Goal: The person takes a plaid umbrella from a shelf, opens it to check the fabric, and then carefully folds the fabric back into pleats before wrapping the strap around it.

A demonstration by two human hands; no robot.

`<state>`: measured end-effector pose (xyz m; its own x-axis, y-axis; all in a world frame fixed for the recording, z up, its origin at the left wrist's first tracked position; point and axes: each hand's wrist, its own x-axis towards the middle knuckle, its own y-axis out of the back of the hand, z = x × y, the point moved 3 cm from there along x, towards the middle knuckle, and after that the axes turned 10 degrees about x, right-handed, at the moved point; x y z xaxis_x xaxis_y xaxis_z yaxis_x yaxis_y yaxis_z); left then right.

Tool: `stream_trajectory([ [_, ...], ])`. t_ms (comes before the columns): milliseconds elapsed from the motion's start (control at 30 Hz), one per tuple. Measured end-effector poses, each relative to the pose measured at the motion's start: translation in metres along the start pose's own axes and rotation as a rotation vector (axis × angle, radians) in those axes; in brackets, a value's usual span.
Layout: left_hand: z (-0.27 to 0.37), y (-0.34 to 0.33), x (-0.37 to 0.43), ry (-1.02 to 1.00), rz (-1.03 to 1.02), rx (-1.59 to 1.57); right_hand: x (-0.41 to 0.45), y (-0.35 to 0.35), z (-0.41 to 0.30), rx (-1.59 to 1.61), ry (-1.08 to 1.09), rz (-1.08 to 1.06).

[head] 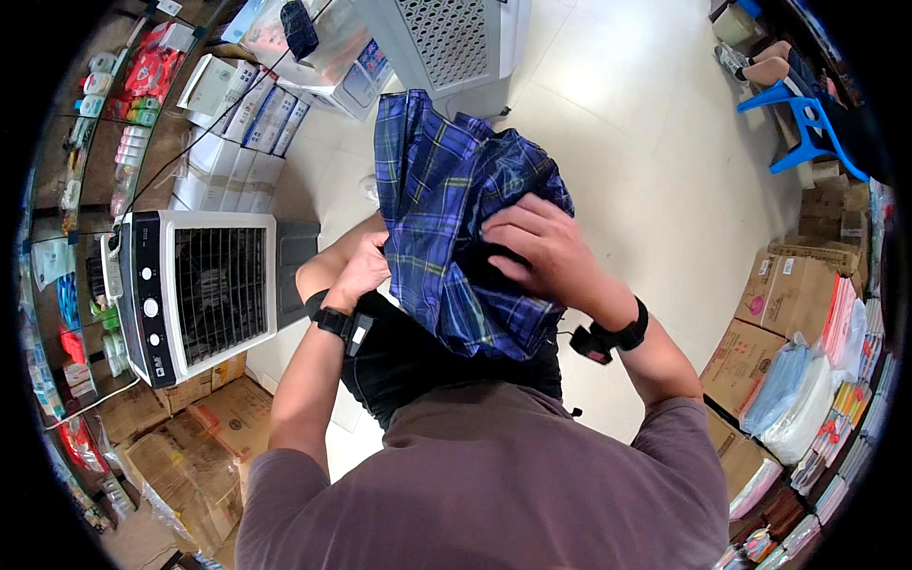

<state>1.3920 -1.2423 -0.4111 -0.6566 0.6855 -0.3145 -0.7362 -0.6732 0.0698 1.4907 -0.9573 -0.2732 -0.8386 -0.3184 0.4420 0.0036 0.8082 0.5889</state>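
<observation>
A blue plaid umbrella (434, 206) is in front of my lap, its glossy canopy bunched in loose folds. My left hand (367, 263) is closed at its left edge, with the fingertips partly hidden behind the fabric. Over the canopy's right side, my right hand (538, 242) lies with bent fingers and the thumb apart from them; dark folds show beneath. No shaft or handle can be seen. Both wrists wear black straps with small devices.
An air cooler (221, 285) stands at my left, near cardboard boxes (192, 449) and stocked shelves. Ahead is a grey perforated unit (449, 43) beside a plaid pouch (299, 28). At right are a seated person's legs (766, 68), a blue plastic stool (812, 128) and cartons (784, 292).
</observation>
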Motion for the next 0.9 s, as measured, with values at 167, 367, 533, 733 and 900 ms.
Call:
stream_trajectory([
  [167, -0.008, 0.001, 0.004, -0.025, -0.008, -0.008, -0.007, -0.033, 0.029, -0.408, 0.074, -0.032],
  [367, -0.014, 0.002, 0.004, -0.115, -0.028, -0.044, 0.002, -0.024, 0.019, -0.326, 0.256, -0.016],
  [533, -0.012, 0.003, 0.003, -0.039, -0.025, -0.047, -0.001, -0.022, -0.015, 0.019, 0.232, -0.267],
  [733, -0.019, 0.005, 0.005, -0.004, -0.076, -0.156, -0.005, -0.023, -0.004, 0.109, 0.041, -0.269],
  [900, -0.011, 0.003, 0.007, -0.059, -0.087, -0.057, -0.013, -0.05, 0.03, -0.052, 0.003, -0.262],
])
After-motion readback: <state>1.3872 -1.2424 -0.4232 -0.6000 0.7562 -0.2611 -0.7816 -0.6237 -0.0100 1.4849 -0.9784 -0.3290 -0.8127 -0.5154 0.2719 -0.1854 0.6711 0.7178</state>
